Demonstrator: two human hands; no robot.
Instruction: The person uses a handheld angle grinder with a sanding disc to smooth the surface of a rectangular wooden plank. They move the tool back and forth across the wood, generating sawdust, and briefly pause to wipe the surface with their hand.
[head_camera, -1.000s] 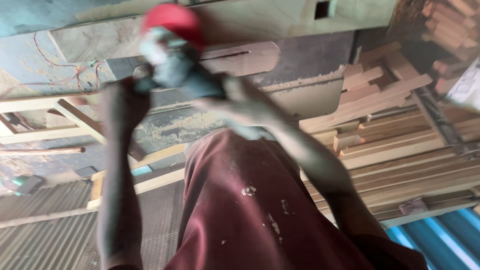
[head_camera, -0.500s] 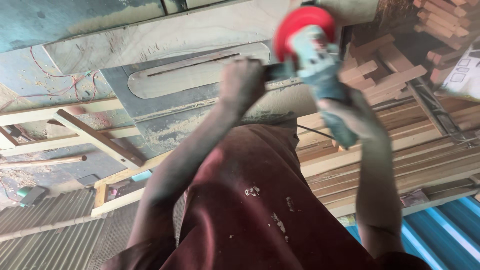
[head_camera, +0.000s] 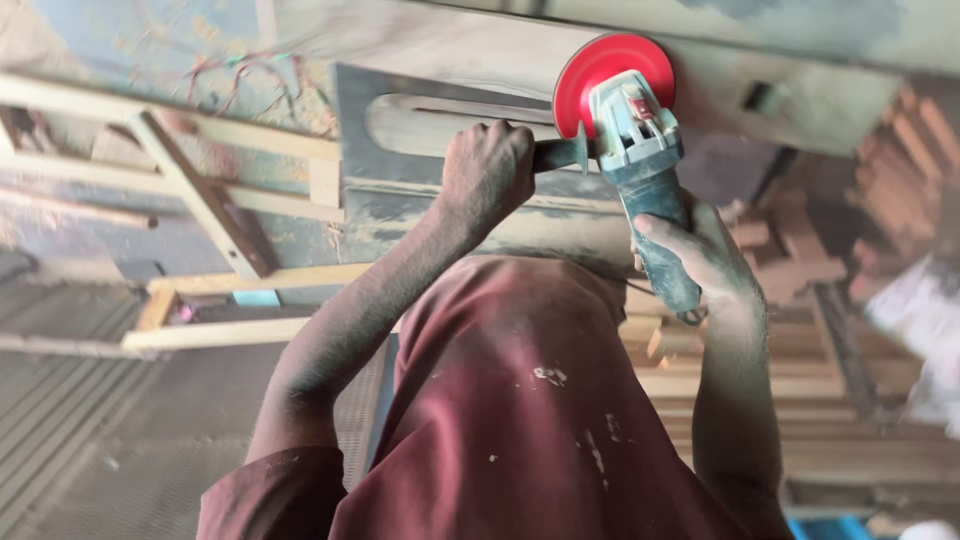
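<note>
Over a dusty saw table (head_camera: 400, 210), both hands' fingers clamped on angle grinder (head_camera: 640, 170); left hand (head_camera: 487, 170), right hand (head_camera: 700, 255)

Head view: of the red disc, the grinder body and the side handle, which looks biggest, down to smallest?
1. Grinder body, longest.
2. Red disc, though it lies farther from the camera, so this is unsure.
3. Side handle, mostly hidden in the left hand.

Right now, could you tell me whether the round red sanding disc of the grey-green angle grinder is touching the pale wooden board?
Cannot tell. In the head view the red disc overlaps the wooden board, but its working face is turned away, so neither contact nor gap shows.
</note>
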